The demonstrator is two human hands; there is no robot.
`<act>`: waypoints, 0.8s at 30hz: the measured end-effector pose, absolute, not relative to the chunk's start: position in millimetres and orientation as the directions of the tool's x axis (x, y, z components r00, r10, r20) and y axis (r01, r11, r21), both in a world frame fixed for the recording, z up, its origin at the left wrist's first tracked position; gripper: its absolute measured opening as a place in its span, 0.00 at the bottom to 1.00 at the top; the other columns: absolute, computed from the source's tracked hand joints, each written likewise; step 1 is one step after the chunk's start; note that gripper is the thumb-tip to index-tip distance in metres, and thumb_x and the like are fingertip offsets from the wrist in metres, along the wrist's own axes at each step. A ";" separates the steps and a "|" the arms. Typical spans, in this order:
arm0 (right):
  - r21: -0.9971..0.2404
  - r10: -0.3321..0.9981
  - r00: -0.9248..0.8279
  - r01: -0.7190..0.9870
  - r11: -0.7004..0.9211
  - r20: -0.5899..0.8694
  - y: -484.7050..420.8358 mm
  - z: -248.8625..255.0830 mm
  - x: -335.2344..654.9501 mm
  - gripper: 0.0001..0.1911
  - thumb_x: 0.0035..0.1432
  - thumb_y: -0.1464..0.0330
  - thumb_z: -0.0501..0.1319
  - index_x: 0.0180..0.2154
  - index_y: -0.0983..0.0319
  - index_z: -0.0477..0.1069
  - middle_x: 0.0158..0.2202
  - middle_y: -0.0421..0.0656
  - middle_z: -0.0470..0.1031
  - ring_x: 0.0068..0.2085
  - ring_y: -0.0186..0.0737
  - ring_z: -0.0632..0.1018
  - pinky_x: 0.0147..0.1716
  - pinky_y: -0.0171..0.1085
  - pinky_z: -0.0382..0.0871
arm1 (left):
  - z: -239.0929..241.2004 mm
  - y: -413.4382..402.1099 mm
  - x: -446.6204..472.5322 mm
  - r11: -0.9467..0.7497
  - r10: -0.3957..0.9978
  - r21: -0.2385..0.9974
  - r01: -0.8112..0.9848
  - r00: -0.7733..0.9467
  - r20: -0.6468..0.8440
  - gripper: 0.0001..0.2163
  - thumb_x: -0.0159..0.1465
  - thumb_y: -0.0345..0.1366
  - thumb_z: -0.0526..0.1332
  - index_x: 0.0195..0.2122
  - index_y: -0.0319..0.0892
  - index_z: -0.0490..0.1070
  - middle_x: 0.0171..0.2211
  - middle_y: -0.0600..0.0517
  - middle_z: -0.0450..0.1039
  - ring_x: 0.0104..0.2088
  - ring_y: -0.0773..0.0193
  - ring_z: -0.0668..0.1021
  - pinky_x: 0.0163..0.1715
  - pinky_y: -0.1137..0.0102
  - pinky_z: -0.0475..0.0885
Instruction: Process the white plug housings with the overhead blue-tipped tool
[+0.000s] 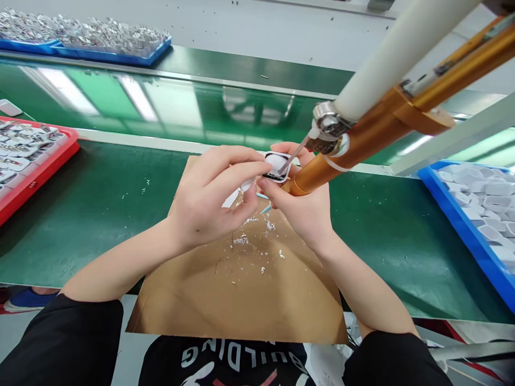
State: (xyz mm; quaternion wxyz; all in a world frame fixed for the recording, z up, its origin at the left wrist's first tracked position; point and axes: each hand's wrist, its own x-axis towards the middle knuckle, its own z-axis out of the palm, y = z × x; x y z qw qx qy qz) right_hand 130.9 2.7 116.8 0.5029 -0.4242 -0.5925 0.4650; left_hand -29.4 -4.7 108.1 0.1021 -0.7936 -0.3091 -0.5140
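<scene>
A small white plastic housing (275, 161) with a dark inner edge sits between my two hands above the cardboard. My left hand (211, 195) pinches its left side with the fingertips. Beneath those fingers a second white piece (247, 185) partly shows. On the housing's right side, my right hand (308, 206) grips it with thumb and fingers. A thin metal rod (295, 155) reaches down from a clamp (330, 120), its tip at the inside of the housing. An orange metal cylinder (362, 139) hides part of my right hand. Light blue pointed pieces (265, 209) lie below the hands.
White shavings (241, 240) lie scattered over the brown cardboard (241, 300) on the green bench (382, 241). A red tray (68, 145) of parts stands left, a blue tray (462, 230) of white housings right. Another blue tray (108, 56) is at the back left.
</scene>
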 end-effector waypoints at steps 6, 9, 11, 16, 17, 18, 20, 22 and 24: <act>-0.978 0.962 -0.209 0.069 0.196 0.178 4.4 116.8 133.8 0.24 0.47 0.68 0.71 0.45 0.56 0.67 0.33 0.37 0.71 0.26 0.30 0.70 0.25 0.36 0.68 | 104.4 -1.2 -31.0 -0.792 0.384 0.158 0.590 0.280 0.880 0.08 0.64 0.30 0.61 0.45 0.45 0.72 0.39 0.49 0.75 0.38 0.62 0.78 0.37 0.66 0.75; -0.981 0.957 -0.242 0.074 0.180 0.158 6.3 117.1 136.0 0.26 0.47 0.69 0.70 0.49 0.58 0.66 0.30 0.36 0.70 0.25 0.30 0.69 0.26 0.36 0.68 | 102.2 2.1 -31.1 -0.771 0.367 0.133 0.623 0.264 0.892 0.07 0.65 0.31 0.61 0.43 0.45 0.73 0.39 0.49 0.75 0.38 0.62 0.78 0.36 0.66 0.75; -0.980 0.953 -0.259 0.074 0.182 0.158 8.0 117.5 137.4 0.27 0.47 0.71 0.70 0.50 0.58 0.66 0.29 0.36 0.69 0.26 0.31 0.69 0.27 0.35 0.69 | 101.7 4.4 -31.3 -0.729 0.353 0.095 0.677 0.253 0.901 0.06 0.64 0.31 0.61 0.42 0.45 0.73 0.38 0.50 0.76 0.36 0.63 0.78 0.35 0.67 0.76; -0.985 0.941 -0.293 -0.015 0.173 0.169 12.3 114.4 140.1 0.27 0.48 0.65 0.70 0.51 0.57 0.68 0.30 0.38 0.73 0.28 0.33 0.73 0.23 0.33 0.67 | 107.5 7.8 -33.8 -0.712 0.276 0.007 0.702 0.271 0.922 0.06 0.63 0.30 0.61 0.41 0.45 0.74 0.35 0.52 0.78 0.34 0.64 0.79 0.33 0.68 0.78; -0.984 0.940 -0.294 -0.032 0.172 0.174 12.9 113.0 140.5 0.28 0.48 0.64 0.70 0.51 0.57 0.68 0.31 0.38 0.73 0.29 0.33 0.74 0.23 0.32 0.66 | 109.3 7.9 -34.4 -0.725 0.266 0.005 0.689 0.273 0.925 0.06 0.63 0.30 0.62 0.40 0.45 0.74 0.35 0.52 0.78 0.34 0.64 0.79 0.32 0.68 0.78; -0.984 0.939 -0.294 -0.043 0.174 0.179 13.4 111.5 140.8 0.28 0.48 0.63 0.70 0.52 0.56 0.68 0.31 0.39 0.74 0.30 0.34 0.74 0.22 0.32 0.65 | 111.0 8.0 -35.0 -0.737 0.264 0.011 0.676 0.273 0.925 0.06 0.63 0.29 0.61 0.39 0.46 0.74 0.35 0.52 0.78 0.33 0.64 0.79 0.32 0.69 0.78; -0.983 0.940 -0.288 -0.052 0.177 0.185 14.1 109.2 141.2 0.29 0.48 0.62 0.71 0.52 0.56 0.68 0.32 0.39 0.74 0.30 0.34 0.74 0.22 0.32 0.65 | 113.4 8.4 -36.2 -0.755 0.283 0.039 0.655 0.271 0.920 0.05 0.63 0.29 0.61 0.38 0.45 0.73 0.34 0.52 0.78 0.34 0.65 0.79 0.32 0.70 0.78; -0.983 0.942 -0.282 -0.063 0.172 0.183 14.5 108.0 141.1 0.29 0.47 0.62 0.71 0.51 0.56 0.69 0.30 0.38 0.74 0.30 0.33 0.74 0.22 0.32 0.65 | 114.2 9.5 -37.4 -0.762 0.305 0.057 0.645 0.279 0.910 0.04 0.63 0.29 0.61 0.38 0.44 0.73 0.34 0.53 0.77 0.34 0.66 0.79 0.32 0.71 0.78; -0.982 0.941 -0.283 -0.087 0.166 0.184 14.7 107.9 140.5 0.28 0.47 0.62 0.71 0.51 0.57 0.69 0.29 0.38 0.74 0.29 0.33 0.74 0.22 0.32 0.65 | 113.7 10.7 -38.2 -0.770 0.285 0.036 0.637 0.293 0.913 0.05 0.63 0.29 0.61 0.39 0.43 0.73 0.35 0.53 0.77 0.34 0.67 0.78 0.32 0.73 0.78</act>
